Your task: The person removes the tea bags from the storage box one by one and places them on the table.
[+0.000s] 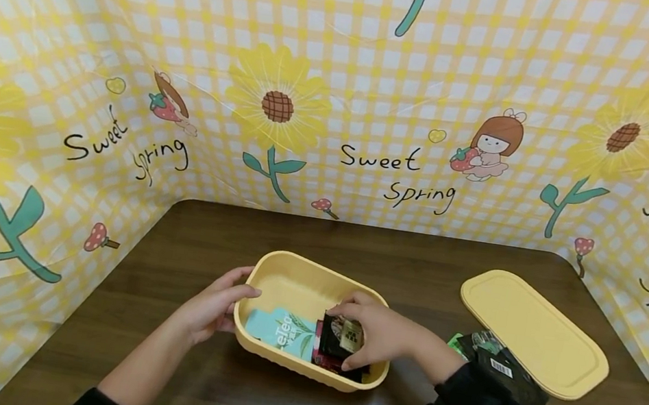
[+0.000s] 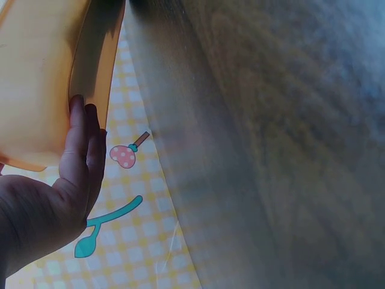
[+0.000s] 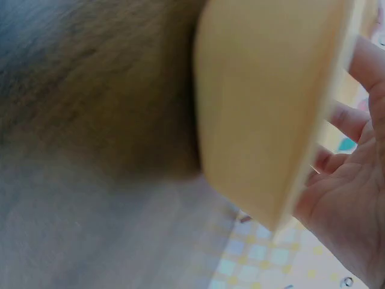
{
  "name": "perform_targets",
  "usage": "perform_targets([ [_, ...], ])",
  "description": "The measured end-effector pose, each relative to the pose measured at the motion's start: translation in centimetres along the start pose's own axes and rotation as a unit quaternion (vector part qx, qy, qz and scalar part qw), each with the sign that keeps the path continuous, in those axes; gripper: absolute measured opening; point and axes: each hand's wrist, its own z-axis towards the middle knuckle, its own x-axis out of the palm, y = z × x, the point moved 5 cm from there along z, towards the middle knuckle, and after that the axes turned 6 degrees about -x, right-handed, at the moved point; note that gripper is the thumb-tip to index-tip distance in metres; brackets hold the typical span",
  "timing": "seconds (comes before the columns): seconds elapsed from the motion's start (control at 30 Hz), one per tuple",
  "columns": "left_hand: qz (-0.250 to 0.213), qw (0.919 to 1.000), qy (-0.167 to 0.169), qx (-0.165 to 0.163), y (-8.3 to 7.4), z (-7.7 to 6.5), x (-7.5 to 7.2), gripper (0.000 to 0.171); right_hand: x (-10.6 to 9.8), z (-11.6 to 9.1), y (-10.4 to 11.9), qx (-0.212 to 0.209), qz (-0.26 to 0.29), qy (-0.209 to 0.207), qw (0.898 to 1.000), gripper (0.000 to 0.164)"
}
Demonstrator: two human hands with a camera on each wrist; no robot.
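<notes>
A yellow plastic box (image 1: 288,286) with rounded corners stands on the dark wooden table. My left hand (image 1: 213,306) grips its left end, thumb over the rim and fingers along the outer wall, which the left wrist view also shows. Inside, a light teal tea packet (image 1: 280,332) lies flat on the left. My right hand (image 1: 382,332) reaches over the right end and holds a small black packet (image 1: 333,343) with a gold-green label between thumb and fingers. Dark red and black packets show beneath it. In the right wrist view the box wall (image 3: 258,108) hides the fingertips.
On the right, a yellow lid (image 1: 536,336) lies partly over black packets (image 1: 505,370), one bearing a white barcode label. A yellow checked cloth (image 1: 340,94) with flowers hangs round the back and sides of the table. The right forearm passes in front of the black packets.
</notes>
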Motion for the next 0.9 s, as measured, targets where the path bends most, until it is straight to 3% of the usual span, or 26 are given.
perform_targets([
  [0.17,0.001,1.0,-0.003,-0.001,0.0,0.0,0.0,0.07,-2.7,-2.5,0.7,0.004,0.028,-0.045,0.999,0.079],
  [0.3,-0.001,1.0,-0.005,-0.002,0.1,0.0,0.0,0.07,-5.1,-5.4,0.5,0.009,0.007,-0.097,0.995,0.079],
  [0.4,-0.002,1.0,-0.006,-0.002,0.1,0.0,0.0,0.07,-6.2,-8.2,-0.3,0.041,-0.011,-0.118,0.992,0.08],
  [0.67,-0.001,1.0,-0.006,-0.003,0.2,0.1,0.0,0.07,-5.9,-15.4,-3.0,0.128,-0.054,-0.1,0.985,0.079],
  [0.9,-0.003,1.0,-0.003,-0.002,0.2,0.2,0.0,0.071,-5.5,-20.5,-5.3,0.18,-0.097,-0.098,0.974,0.083],
])
